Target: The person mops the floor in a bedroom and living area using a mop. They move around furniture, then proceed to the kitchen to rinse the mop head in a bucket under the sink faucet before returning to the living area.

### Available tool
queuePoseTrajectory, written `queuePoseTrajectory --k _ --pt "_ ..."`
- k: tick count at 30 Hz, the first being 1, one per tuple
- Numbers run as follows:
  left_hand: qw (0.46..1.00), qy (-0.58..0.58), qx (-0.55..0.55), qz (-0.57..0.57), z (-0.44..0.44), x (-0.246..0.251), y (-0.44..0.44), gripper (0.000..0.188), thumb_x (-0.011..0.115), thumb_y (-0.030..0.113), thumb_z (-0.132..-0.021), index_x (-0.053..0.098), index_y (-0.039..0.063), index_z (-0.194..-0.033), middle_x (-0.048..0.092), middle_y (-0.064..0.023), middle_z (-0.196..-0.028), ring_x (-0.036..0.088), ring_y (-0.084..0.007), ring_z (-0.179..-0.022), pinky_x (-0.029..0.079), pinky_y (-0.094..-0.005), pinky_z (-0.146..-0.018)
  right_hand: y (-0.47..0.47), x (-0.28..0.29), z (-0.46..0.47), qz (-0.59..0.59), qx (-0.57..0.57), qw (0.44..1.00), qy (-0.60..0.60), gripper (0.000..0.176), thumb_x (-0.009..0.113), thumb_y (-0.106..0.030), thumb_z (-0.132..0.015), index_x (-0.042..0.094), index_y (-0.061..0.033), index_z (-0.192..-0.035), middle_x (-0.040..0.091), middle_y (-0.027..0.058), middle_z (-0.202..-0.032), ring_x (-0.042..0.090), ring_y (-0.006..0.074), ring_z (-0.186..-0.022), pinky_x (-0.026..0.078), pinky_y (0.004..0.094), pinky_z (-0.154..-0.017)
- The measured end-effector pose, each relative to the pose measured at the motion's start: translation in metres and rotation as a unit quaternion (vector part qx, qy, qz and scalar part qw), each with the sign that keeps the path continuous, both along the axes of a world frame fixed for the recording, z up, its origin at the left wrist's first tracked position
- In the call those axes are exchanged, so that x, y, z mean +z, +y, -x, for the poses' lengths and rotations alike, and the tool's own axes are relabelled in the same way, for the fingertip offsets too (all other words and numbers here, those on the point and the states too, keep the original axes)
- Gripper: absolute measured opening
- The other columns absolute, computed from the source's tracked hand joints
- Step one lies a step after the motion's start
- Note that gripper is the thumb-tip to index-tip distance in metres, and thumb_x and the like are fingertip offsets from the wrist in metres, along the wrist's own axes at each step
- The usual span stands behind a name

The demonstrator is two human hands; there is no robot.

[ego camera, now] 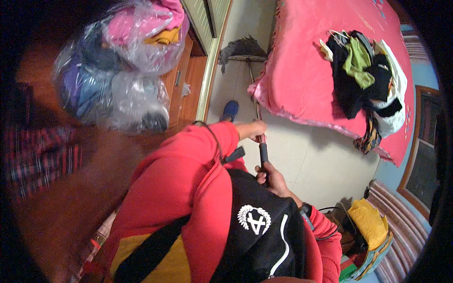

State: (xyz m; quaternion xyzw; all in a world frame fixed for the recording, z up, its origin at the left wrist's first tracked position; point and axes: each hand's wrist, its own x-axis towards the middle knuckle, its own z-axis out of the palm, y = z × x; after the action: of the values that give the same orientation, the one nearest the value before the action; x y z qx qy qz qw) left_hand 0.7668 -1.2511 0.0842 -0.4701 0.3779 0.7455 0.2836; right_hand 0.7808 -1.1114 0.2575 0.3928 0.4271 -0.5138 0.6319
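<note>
A flat mop with a dark grey string head (247, 46) lies on the pale tiled floor (286, 161), between the cabinet side and the bed. Its long handle (252, 79) runs back toward me and ends in a dark foam grip (263, 152). My left hand (255, 130) is wrapped around the reddish section of the handle just above that grip. Lower down, near my black-and-red top (270, 230), my right hand (275, 179) grasps the grip's end. Part of the handle passes close beside the bed's pink corner.
A pink-covered bed (304, 70) stands at right, with a heap of clothes (357, 67) on it. Clear plastic bags of clothes (124, 67) sit at left by a wooden cabinet (180, 85). A blue slipper (230, 109) is on the floor. A yellow bag (368, 223) stands lower right.
</note>
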Motion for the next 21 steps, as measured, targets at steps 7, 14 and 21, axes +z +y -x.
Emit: queuePoseTrajectory --k 7,14,21 --pt "0.993 0.029 0.096 0.054 0.078 -0.01 -0.107 0.027 0.037 0.02 -0.084 0.043 0.002 -0.102 0.057 -0.0132 -0.065 0.057 -0.0231 -0.048 0.047 -0.0345 -0.038 -0.107 -0.011 0.075 0.089 -0.03 0.994 0.054 0.02 0.04 -0.025 -0.091 0.042 -0.005 -0.088 0.038 -0.0012 -0.062 0.033 0.0053 -0.049 0.029 0.0167 -0.04" --pt "0.945 0.067 -0.074 0.311 0.095 -0.038 -0.143 0.037 0.04 0.032 -0.084 0.051 -0.004 -0.08 0.055 -0.0145 -0.057 0.056 -0.0246 -0.045 0.045 -0.0386 -0.036 -0.12 -0.061 0.092 0.097 -0.056 0.994 0.0 0.011 0.042 -0.019 -0.09 0.039 -0.0156 -0.101 0.047 0.0023 -0.073 0.037 0.0069 -0.05 0.032 0.0202 -0.041" --pt "0.998 0.035 -0.022 -0.043 0.053 0.036 -0.032 0.026 0.036 0.033 -0.088 0.041 0.008 -0.093 0.055 -0.0092 -0.066 0.058 -0.0217 -0.054 0.05 -0.0388 -0.048 -0.009 0.065 0.088 0.063 -0.039 0.997 -0.024 0.011 0.04 -0.02 -0.091 0.043 -0.0117 -0.097 0.045 0.0009 -0.071 0.034 0.005 -0.048 0.03 0.0167 -0.039"
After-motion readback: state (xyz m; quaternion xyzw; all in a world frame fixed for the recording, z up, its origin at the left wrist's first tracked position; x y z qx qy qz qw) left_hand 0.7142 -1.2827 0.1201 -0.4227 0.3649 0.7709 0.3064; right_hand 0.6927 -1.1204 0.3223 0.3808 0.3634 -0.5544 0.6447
